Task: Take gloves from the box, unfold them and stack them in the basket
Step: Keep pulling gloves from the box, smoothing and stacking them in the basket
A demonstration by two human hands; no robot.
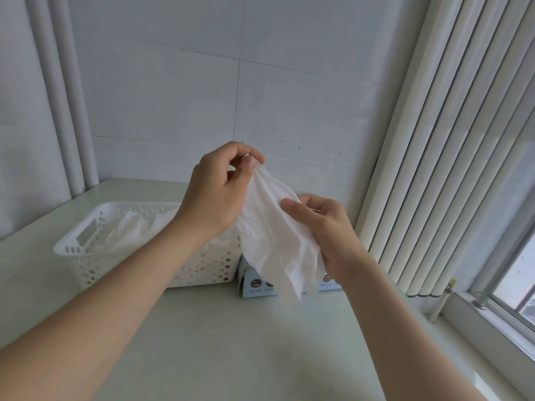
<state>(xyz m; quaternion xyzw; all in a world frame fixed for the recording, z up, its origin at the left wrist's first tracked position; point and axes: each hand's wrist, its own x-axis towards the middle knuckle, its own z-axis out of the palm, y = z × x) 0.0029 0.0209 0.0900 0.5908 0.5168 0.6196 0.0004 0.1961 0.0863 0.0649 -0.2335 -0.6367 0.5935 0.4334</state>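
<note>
Your L hand (215, 195) pinched the top edge of a thin, crinkly white glove (272, 235) betw. thumb & curled fingertips. Your R hand (327, 235), lower & to its right, gripped the glove's side, fingers curled round the film; the limp lower end hung below both. Under your R hand sat the pale blue card box (256, 285). Under your L wrist was the white perforated plastic basket (75, 247), rectangular, w/ crumpled gloves (130, 233) inside, just beside the box on the smooth pale table (260, 342).

Nothing legible — the box (246, 274) shows round emblems (255, 283) with captions (255, 290) too small to read.
</note>
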